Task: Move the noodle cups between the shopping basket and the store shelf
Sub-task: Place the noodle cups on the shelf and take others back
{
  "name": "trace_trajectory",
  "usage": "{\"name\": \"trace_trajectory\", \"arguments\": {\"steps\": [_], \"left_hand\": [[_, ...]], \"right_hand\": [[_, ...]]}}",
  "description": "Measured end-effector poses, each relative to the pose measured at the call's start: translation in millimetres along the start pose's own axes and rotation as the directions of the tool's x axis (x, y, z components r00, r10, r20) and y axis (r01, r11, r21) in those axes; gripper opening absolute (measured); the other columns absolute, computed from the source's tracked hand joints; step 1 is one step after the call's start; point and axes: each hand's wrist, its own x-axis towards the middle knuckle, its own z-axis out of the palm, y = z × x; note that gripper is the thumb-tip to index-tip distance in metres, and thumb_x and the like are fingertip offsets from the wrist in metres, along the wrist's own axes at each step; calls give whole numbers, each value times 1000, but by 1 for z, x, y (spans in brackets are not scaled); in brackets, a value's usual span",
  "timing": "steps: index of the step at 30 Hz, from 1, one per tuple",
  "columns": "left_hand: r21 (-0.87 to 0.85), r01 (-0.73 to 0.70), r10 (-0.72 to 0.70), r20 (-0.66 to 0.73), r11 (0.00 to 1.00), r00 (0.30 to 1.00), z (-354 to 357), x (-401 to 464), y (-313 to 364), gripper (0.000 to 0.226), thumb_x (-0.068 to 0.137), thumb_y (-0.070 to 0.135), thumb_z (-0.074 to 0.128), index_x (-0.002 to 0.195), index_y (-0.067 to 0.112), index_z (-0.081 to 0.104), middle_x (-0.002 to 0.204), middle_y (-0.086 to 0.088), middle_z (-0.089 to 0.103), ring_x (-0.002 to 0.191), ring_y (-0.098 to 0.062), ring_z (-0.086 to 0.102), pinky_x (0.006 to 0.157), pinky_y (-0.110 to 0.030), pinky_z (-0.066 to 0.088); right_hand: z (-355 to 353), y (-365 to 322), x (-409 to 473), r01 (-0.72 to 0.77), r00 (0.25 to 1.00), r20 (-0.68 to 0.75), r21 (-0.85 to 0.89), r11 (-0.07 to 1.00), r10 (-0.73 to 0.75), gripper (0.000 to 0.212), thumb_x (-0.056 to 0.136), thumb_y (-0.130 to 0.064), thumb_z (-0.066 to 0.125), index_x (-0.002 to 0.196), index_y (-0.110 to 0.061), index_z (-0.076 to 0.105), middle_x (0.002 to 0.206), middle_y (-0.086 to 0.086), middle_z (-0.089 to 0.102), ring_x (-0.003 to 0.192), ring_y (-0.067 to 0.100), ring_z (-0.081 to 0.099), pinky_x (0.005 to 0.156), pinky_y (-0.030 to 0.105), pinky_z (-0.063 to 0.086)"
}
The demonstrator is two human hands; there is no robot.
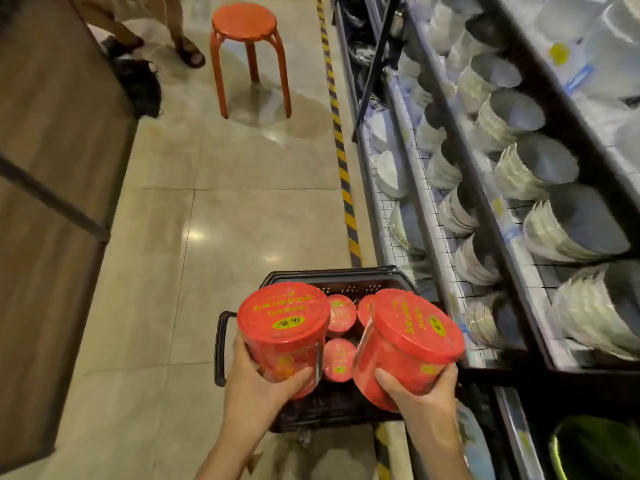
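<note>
Two noodle cups, the left cup (284, 336) wrapped by the left hand (258, 386) and the right cup (408, 344) by the right hand (420, 393), are held above the shopping basket (332, 278); three more cups (341, 315) are seen inside, and the store shelf (485, 209) lies at three o'clock, probably the destination.

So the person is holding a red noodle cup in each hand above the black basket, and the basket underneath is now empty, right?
Not quite. The head view shows the left hand and the right hand each holding a red noodle cup above the black basket, but the basket is not empty: at least three more red cups still sit inside it.
</note>
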Motion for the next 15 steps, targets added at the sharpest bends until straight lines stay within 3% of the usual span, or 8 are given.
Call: {"name": "trace_trajectory", "arguments": {"steps": [2, 4, 8, 11, 13, 15], "left_hand": [[16, 8, -8, 8, 1000, 1000, 13, 37, -7, 120, 27, 55, 77, 135, 29, 30, 106, 28, 49, 97, -5, 55, 89, -29, 45], [47, 24, -25, 9, 999, 1000, 28, 72, -21, 119, 28, 58, 76, 135, 30, 30, 113, 18, 53, 105, -11, 54, 92, -31, 44], [67, 63, -63, -2, 996, 998, 59, 128, -65, 122, 34, 60, 78, 139, 31, 23, 133, 3, 49, 121, -17, 49, 100, -43, 43], [75, 84, -80, -48, 994, 996, 83, 158, -100, 119, 34, 62, 74, 137, 32, 23, 131, 5, 48, 120, -15, 49, 100, -34, 41], [57, 88, -84, -73, 994, 994, 99, 173, -124, 113, 35, 62, 75, 133, 42, 23, 126, 10, 47, 117, -9, 48, 98, -28, 37], [38, 105, -101, -92, 994, 991, 115, 188, -151, 117, 33, 61, 76, 136, 37, 24, 125, 11, 47, 117, -10, 48, 98, -27, 36]], "right_hand": [[20, 7, 31, -21, 999, 35, -11, 1000, 21, 117, 45, -28, 92, 141, -27, 26, 121, -2, 50, 112, 21, 51, 101, 44, 41], [39, 21, 62, -42, 997, 69, -63, 997, 46, 113, 53, -15, 90, 143, -23, 23, 121, -2, 48, 113, 21, 49, 101, 43, 40], [70, 62, 123, -67, 993, 88, -121, 990, 78, 108, 58, -13, 88, 143, -23, 22, 123, -1, 47, 114, 21, 50, 94, 34, 39], [87, 96, 165, -90, 988, 116, -120, 989, 104, 111, 61, -8, 86, 146, -23, 15, 125, -3, 42, 113, 15, 47, 90, 27, 36], [100, 123, 191, -70, 987, 128, -173, 982, 93, 114, 57, -12, 88, 146, -22, 16, 124, -4, 42, 117, 16, 46, 94, 29, 36], [110, 155, 216, -51, 990, 118, -233, 971, 81, 115, 54, -14, 90, 145, -19, 19, 125, -2, 45, 120, 21, 47, 97, 33, 37]]}}
